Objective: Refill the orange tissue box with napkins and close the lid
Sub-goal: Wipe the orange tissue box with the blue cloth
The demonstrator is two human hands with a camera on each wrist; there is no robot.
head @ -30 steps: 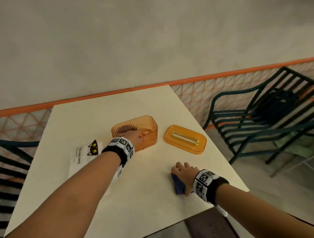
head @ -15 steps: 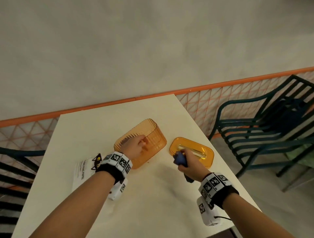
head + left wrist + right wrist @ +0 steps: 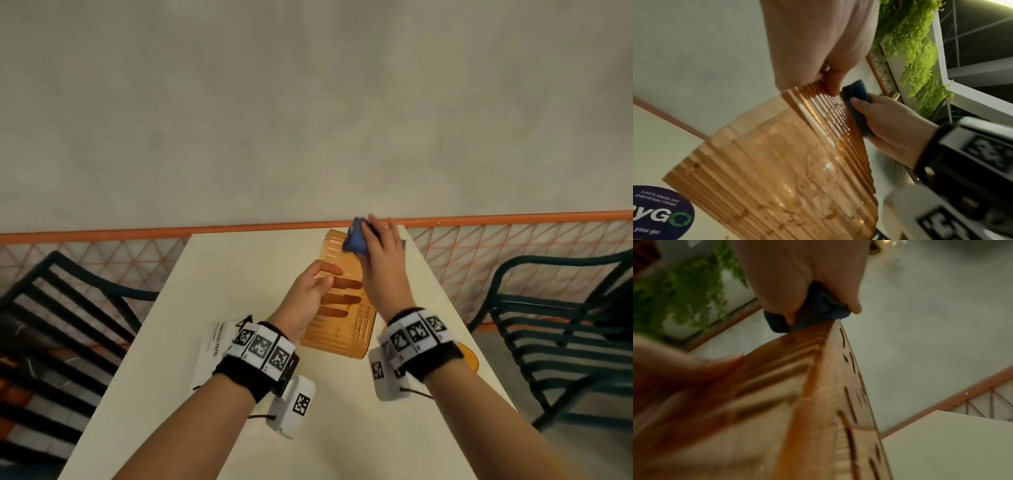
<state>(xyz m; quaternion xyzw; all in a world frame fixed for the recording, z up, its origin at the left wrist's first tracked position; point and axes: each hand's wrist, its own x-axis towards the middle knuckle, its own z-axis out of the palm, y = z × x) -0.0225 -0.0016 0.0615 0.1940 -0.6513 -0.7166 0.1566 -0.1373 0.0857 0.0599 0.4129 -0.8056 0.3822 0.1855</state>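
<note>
Head cam showed I'd lifted the box (image 3: 337,318) off the table (image 3: 239,260) since a second ago, left hand (image 3: 308,301) fingers clamped inside it, right hand (image 3: 380,260) squeezing a blue cloth (image 3: 354,241) against its side, so still cleaning, no napkins (image 3: 212,346) in yet.

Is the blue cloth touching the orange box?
Touching. In the right wrist view the blue cloth, held by the right hand, presses on the orange box's top edge; the left wrist view shows it against the ribbed side.
</note>
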